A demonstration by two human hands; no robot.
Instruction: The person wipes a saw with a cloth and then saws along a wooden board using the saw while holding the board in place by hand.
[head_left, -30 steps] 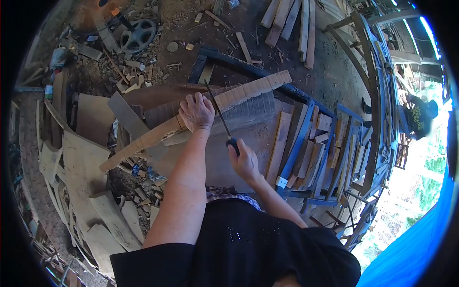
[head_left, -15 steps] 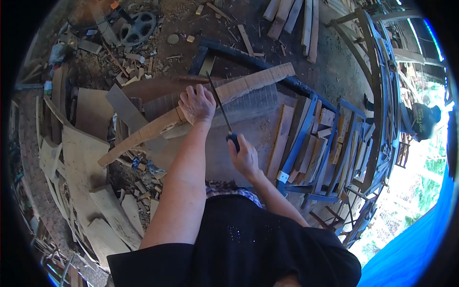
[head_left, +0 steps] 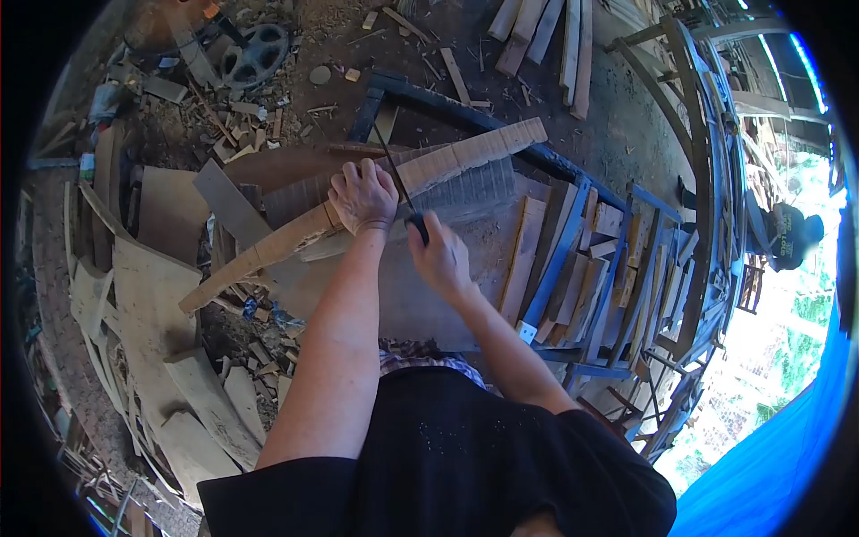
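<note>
A long, slightly curved piece of wood (head_left: 470,154) lies at a slant in front of me, with lines running across its face. My left hand (head_left: 363,195) presses down on its middle, fingers curled over it. In my right hand (head_left: 443,258) is the dark handle of a narrow-bladed hand saw (head_left: 394,167). Its blade crosses the wood just right of my left hand, the tip pointing away from me. Beneath the curved piece sits a greyish wooden block (head_left: 483,192) with similar crosswise lines.
A blue-edged rack (head_left: 559,259) of wood offcuts stands at right. Curved boards (head_left: 152,295) are piled at left. Wood scraps and a spoked wheel (head_left: 255,55) lie on the far floor, near several planks (head_left: 573,54). Someone in a dark top (head_left: 792,237) is at far right.
My right hand has pushed the saw forward and a little left, bringing the handle close to the wood. My left hand stays on the wood.
</note>
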